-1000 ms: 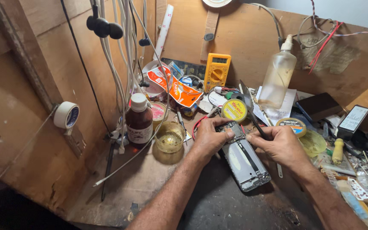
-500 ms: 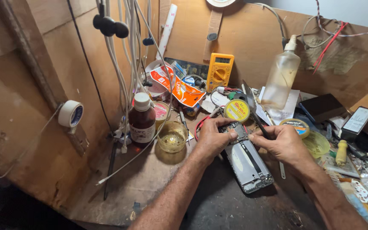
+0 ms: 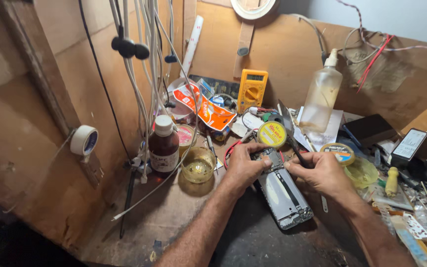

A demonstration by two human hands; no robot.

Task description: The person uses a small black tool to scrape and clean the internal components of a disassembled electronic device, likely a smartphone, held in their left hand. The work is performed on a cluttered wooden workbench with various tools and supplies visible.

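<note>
1. My left hand [image 3: 243, 165] grips the top end of the opened grey phone with its back cover off [image 3: 282, 190], fingers curled over its upper edge, just as it did a moment ago.
2. My right hand [image 3: 324, 173] is closed around a thin dark metal tool [image 3: 292, 143], its tip resting on the phone's upper part; the grip looks unchanged.
3. The phone lies slanted on the dark wooden desk [image 3: 174, 222], between both hands, in the same spot as before.
4. Just beyond my left hand sits the small glass cup of yellowish liquid [image 3: 198, 165], beside the brown bottle with a white cap [image 3: 164, 146].
5. The round yellow tin [image 3: 271, 133] and the yellow multimeter [image 3: 252, 90] have not moved.
</note>
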